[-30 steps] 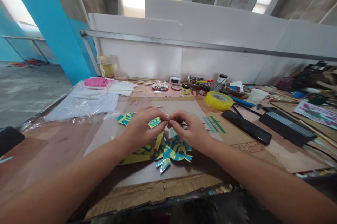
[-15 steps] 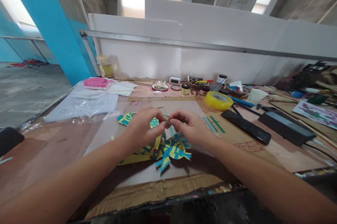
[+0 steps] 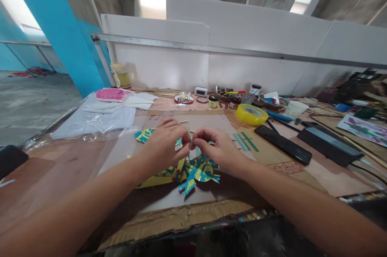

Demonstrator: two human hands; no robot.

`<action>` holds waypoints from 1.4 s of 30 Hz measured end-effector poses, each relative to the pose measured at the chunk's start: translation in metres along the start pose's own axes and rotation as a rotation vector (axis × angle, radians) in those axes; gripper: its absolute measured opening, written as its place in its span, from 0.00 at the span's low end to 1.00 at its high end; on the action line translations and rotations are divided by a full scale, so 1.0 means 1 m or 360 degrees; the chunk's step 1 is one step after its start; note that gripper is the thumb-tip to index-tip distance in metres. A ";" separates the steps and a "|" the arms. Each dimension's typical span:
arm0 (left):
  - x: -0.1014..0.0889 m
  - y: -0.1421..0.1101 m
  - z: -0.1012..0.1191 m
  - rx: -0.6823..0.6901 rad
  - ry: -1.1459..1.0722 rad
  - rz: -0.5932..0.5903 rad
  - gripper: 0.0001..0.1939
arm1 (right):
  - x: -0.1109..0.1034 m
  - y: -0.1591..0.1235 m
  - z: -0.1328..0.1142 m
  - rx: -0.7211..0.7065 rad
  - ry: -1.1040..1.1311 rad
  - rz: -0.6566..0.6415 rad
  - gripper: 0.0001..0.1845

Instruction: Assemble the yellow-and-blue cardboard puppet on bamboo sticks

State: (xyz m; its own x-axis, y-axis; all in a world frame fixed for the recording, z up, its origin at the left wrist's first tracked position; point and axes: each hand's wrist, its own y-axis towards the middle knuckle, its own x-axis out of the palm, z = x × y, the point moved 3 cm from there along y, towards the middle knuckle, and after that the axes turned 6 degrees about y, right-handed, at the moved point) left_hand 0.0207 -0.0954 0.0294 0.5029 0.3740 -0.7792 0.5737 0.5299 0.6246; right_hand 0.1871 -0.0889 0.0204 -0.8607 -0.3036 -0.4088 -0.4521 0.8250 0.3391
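Observation:
Above the middle of the work surface, my left hand (image 3: 166,141) and my right hand (image 3: 218,146) meet, thumbs and forefingers closed in a pinch. Between the fingertips is a small shiny piece (image 3: 192,143), too small to name, with a thin pale strip standing up from it. Just below lies a blue-and-yellow patterned paper cut-out (image 3: 199,170) with jagged limbs and red dots near its left side. Another patterned piece (image 3: 144,135) shows left of my left hand. My hands and forearms hide part of these pieces.
A clear sheet (image 3: 121,150) and cardboard (image 3: 145,222) cover the table under the work. Yellow tape (image 3: 250,115), a black phone (image 3: 282,144) and a dark device (image 3: 329,146) lie to the right. Behind stand a dish of small parts (image 3: 184,99) and a yellow jar (image 3: 212,102).
Both hands keep their pinch at nearly the same spot. The fingertips have shifted slightly and the thin strip between them shows less clearly. The cut-out below has barely moved.

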 end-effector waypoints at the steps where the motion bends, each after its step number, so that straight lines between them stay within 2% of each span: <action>1: 0.000 0.000 0.000 0.0033 0.0048 0.0021 0.06 | 0.000 0.000 0.000 -0.0002 -0.0010 -0.0002 0.05; 5: -0.002 0.001 0.003 0.0100 0.0240 0.0022 0.06 | 0.002 -0.001 0.000 -0.0083 -0.0152 0.0020 0.05; 10: -0.005 0.001 0.009 0.0302 0.0533 -0.0017 0.07 | 0.005 -0.006 0.000 -0.0212 -0.0559 0.0078 0.05; 12: -0.005 0.002 0.009 0.0264 0.0516 0.0000 0.06 | 0.005 -0.007 0.001 -0.0226 -0.0607 0.0088 0.06; 17: -0.004 0.002 0.003 0.0009 0.0217 0.0020 0.03 | 0.003 -0.007 0.001 -0.0314 -0.0535 0.0079 0.05; 21: -0.001 0.000 0.001 -0.0118 -0.0011 -0.0055 0.04 | 0.001 -0.003 0.004 -0.0208 -0.0375 0.0103 0.02; 25: 0.007 -0.001 -0.007 -0.0488 -0.0565 -0.0196 0.08 | -0.002 0.000 0.005 -0.0073 -0.0070 0.0113 0.04; 28: 0.014 -0.002 -0.012 -0.0721 -0.0911 -0.0233 0.09 | -0.004 0.000 0.003 -0.0068 0.0023 0.0080 0.04; 33: 0.027 -0.005 -0.016 -0.0811 -0.1350 -0.0250 0.10 | -0.003 -0.004 0.000 -0.0127 0.0092 0.0052 0.03; 36: 0.030 -0.006 -0.016 -0.0819 -0.1408 -0.0248 0.10 | -0.002 -0.005 0.000 -0.0130 0.0133 0.0039 0.03; 42: 0.020 -0.007 -0.014 -0.0888 -0.1161 -0.0252 0.10 | 0.001 -0.007 -0.001 -0.0100 0.0207 0.0024 0.02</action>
State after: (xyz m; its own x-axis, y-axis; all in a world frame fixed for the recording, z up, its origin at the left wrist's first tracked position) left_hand 0.0178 -0.0811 0.0085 0.8356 -0.2044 -0.5099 0.3717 0.8938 0.2510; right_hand 0.1893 -0.0951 0.0189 -0.8887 -0.3538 -0.2915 -0.4490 0.7998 0.3983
